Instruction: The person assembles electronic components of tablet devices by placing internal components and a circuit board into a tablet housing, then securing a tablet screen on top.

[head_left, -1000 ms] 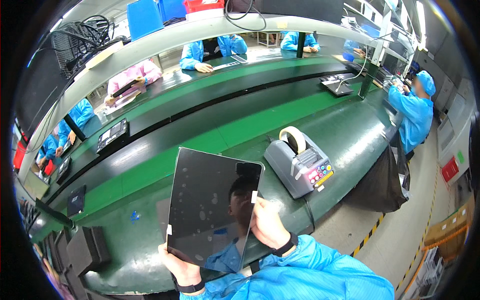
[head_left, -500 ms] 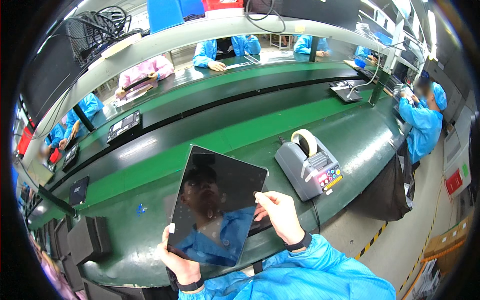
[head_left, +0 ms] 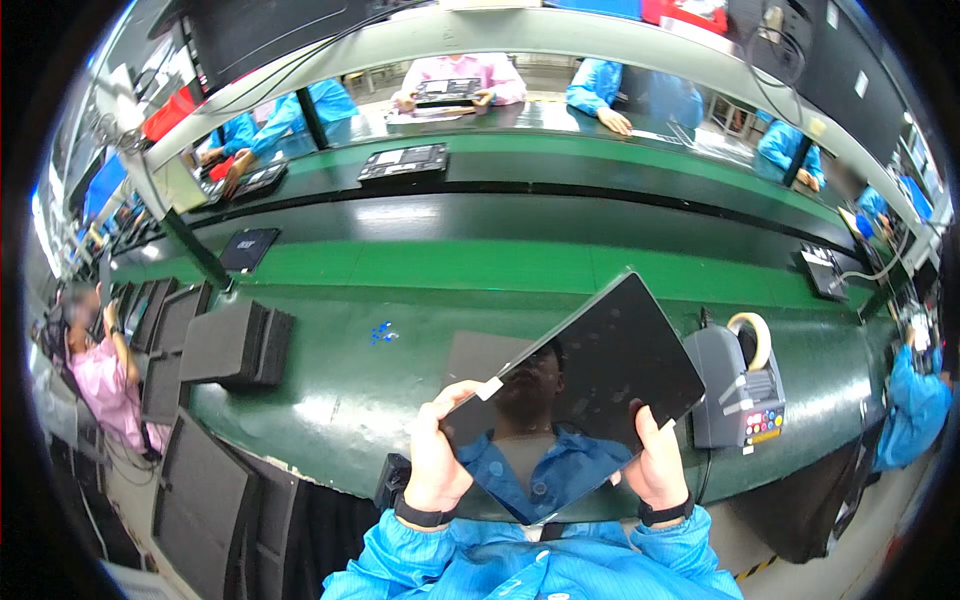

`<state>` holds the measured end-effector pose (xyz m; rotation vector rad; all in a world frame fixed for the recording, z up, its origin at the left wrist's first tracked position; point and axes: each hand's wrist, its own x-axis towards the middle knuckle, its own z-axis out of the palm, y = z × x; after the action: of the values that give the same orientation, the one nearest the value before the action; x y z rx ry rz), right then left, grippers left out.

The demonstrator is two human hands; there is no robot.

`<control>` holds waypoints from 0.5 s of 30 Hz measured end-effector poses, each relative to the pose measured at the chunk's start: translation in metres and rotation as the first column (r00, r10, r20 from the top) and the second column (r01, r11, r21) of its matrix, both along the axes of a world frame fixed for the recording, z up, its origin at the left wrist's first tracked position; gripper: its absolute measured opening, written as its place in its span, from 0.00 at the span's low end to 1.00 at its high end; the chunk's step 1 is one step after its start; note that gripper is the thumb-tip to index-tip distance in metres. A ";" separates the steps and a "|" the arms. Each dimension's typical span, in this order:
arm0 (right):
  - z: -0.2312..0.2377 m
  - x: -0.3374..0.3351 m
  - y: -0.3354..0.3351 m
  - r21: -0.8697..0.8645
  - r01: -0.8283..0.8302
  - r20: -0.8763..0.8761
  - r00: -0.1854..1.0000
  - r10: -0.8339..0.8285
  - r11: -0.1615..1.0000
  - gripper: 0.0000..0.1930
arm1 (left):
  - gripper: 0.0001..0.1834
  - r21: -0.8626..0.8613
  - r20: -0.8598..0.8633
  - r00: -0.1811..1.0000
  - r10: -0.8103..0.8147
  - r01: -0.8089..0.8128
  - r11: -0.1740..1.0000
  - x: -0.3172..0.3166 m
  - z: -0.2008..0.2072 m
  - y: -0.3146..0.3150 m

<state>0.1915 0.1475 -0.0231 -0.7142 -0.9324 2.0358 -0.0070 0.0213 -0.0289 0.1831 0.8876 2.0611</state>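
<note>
A dark, glossy tablet with smudges and reflections on its screen is held tilted above the near edge of the green bench. My left hand grips its left edge, close to a small white tab sticking out there. On the right edge rests the thumb of my right hand, its other fingers mostly hidden behind the panel. A small white tab also shows next to that thumb. Beneath the tablet, a flat dark sheet or pad partly shows on the bench.
A grey tape dispenser with a cream roll stands right of the tablet. Small blue bits lie to the left. Black foam blocks and foam trays fill the left side. Co-workers sit across the conveyor and at both sides.
My view has swung left, so the bench items appear further right. My right hand has gone from pinching near the tablet's right edge to holding that edge. The tablet has turned clockwise.
</note>
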 end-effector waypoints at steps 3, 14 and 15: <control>-0.015 0.008 0.006 -0.059 -0.073 -0.035 0.997 0.071 0.996 0.16 | 0.23 -0.035 -0.060 0.998 -0.011 0.009 0.999 0.000 0.003 0.002; -0.020 0.001 0.001 -0.003 0.015 -0.065 0.998 -0.015 1.000 0.20 | 0.27 0.042 -0.048 0.997 0.066 -0.064 0.997 0.009 0.015 0.008; -0.023 0.001 0.002 -0.008 0.015 -0.066 0.998 -0.015 1.000 0.20 | 0.27 0.056 -0.022 0.997 0.068 -0.067 0.996 0.009 0.014 0.007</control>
<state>0.1922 0.1492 -0.0458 -0.6518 -0.8793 2.0384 0.0022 0.0287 -0.0146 0.2107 0.8618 2.1519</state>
